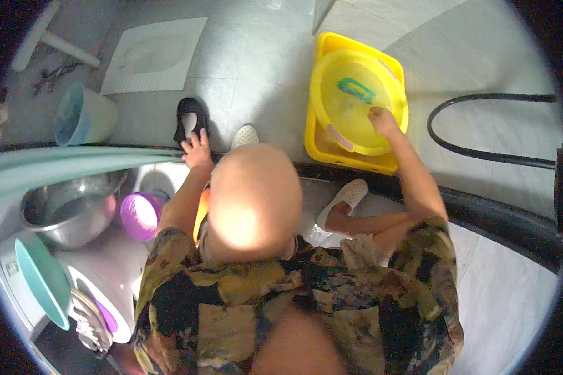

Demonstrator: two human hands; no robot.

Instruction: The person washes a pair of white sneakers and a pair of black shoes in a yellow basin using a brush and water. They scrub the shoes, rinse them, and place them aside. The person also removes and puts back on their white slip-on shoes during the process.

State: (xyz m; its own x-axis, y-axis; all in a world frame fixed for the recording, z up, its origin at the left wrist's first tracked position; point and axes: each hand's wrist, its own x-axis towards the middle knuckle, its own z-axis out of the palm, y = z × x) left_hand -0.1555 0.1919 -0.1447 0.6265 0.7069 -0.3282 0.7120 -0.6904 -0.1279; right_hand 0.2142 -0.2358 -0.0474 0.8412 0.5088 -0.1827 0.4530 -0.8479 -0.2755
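Observation:
My left hand (198,149) is spread at the heel end of a black slip-on shoe (190,110) on the tiled floor. Its fingertips overlap the shoe's edge; whether they press on it is unclear. To the right, my right hand (383,121) reaches over a round yellow plastic basin (326,101) with its fingers curled. I cannot tell whether it pinches anything. Inside the basin, just beyond that hand, lies a green scrubbing brush with a loop handle (355,90). The basin rests tilted in a larger yellow rectangular tub (313,140).
A squat toilet pan (152,56) and a pale blue bucket (87,115) are at far left. Nearer stand a steel bowl (70,211), a purple container (143,215) and a teal basin (42,283). A black hose (443,140) loops at right. A dark raised sill (478,208) crosses the floor.

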